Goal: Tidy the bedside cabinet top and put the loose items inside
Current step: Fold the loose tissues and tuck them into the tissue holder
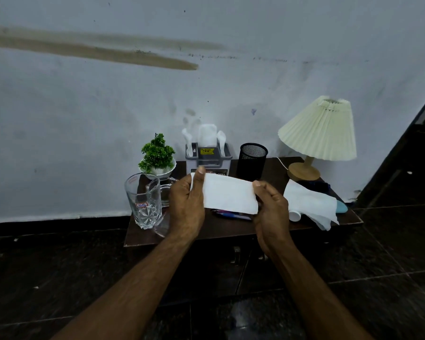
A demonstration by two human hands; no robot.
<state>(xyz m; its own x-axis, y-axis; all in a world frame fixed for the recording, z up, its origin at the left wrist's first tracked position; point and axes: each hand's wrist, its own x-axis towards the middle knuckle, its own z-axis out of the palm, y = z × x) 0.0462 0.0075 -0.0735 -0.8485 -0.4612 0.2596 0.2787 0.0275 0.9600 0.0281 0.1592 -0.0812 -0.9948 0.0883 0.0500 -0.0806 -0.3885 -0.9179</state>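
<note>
A folded white tissue [227,193] is stretched flat between both hands above the dark bedside cabinet top [221,229]. My left hand [187,204] pinches its left edge, thumb on top. My right hand [272,212] pinches its right edge. Under the tissue lie pens [231,214] on the top. A second loose tissue [309,204] lies crumpled at the right, partly over a small white bottle [294,215] and a light blue object [340,206].
A tall glass [144,201] and a glass mug [161,192] stand at the left. Along the wall are a small green plant [157,155], a grey tissue holder [207,155], a black mesh pen cup [251,160] and a pleated lamp [316,133]. Cabinet handles [237,255] sit below the front edge.
</note>
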